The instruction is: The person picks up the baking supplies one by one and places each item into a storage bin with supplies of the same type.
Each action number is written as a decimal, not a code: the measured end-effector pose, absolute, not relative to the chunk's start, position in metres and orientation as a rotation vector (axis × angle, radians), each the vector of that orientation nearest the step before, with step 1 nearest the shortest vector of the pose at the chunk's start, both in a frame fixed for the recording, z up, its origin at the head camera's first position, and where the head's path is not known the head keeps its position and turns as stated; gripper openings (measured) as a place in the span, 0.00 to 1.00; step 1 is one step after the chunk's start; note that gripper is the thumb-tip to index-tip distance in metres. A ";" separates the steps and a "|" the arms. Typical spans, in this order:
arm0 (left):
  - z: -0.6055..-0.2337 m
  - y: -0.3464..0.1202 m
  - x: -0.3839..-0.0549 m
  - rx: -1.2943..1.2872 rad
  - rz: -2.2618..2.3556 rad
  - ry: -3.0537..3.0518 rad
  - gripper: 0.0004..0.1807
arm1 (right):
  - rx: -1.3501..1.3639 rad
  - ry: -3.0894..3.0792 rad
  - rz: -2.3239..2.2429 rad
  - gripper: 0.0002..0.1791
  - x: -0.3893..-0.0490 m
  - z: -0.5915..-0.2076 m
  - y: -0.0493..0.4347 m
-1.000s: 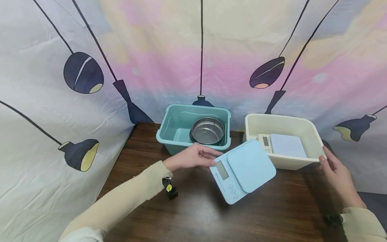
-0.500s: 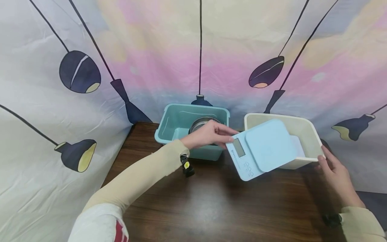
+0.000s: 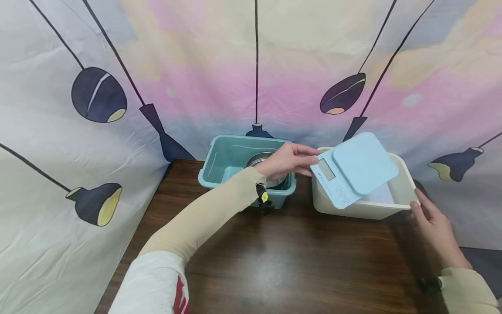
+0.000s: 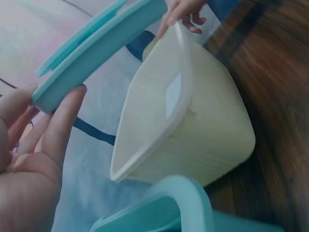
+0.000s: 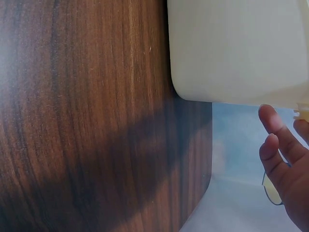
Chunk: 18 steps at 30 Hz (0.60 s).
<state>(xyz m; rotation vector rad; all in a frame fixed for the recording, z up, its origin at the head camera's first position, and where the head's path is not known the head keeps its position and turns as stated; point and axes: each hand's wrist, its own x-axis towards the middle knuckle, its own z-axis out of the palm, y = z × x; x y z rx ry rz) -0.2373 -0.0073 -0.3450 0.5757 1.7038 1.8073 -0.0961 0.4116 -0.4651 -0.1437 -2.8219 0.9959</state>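
My left hand (image 3: pixel 288 159) pinches a light blue kitchen scale (image 3: pixel 364 163) by the corner of its display end. The scale hangs tilted over the cream plastic bin (image 3: pixel 353 212), above its rim in the left wrist view. Inside that bin lies another scale with a pale platform (image 3: pixel 381 195), partly hidden by the blue one. At the bin's right corner my right hand (image 3: pixel 437 226) grips the rim between thumb and fingers. In the right wrist view, two fingers (image 5: pixel 282 140) extend beside the bin's outer wall.
A teal bin (image 3: pixel 243 138) stands left of the cream one, beneath my left forearm. In it sits a round metal pan or sieve (image 3: pixel 256 159), partly covered by my wrist. Both bins are at the back of the dark wooden table (image 3: pixel 274 261), against a printed cloth (image 3: pixel 196 65).
My left hand has carried the blue scale right and away from me, from over the table to over the cream bin. The right hand stays on the bin's rim.
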 end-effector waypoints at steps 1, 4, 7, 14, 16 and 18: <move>-0.345 -0.005 -0.239 0.561 1.827 1.693 0.22 | -0.142 -2.818 1.003 0.34 -0.096 -0.466 0.412; -0.347 0.000 -0.242 0.528 1.877 1.656 0.21 | -0.139 -2.812 1.005 0.34 -0.095 -0.466 0.412; -0.348 0.005 -0.245 0.502 1.914 1.628 0.21 | -0.133 -2.803 1.012 0.34 -0.095 -0.467 0.412; -0.351 0.016 -0.248 0.475 1.903 1.651 0.21 | -0.138 -2.801 1.007 0.34 -0.095 -0.467 0.413; -0.353 0.019 -0.249 0.469 1.901 1.648 0.22 | -0.143 -2.804 1.003 0.34 -0.095 -0.467 0.413; -0.354 0.022 -0.250 0.461 1.906 1.641 0.22 | -0.141 -2.802 1.008 0.34 -0.095 -0.467 0.412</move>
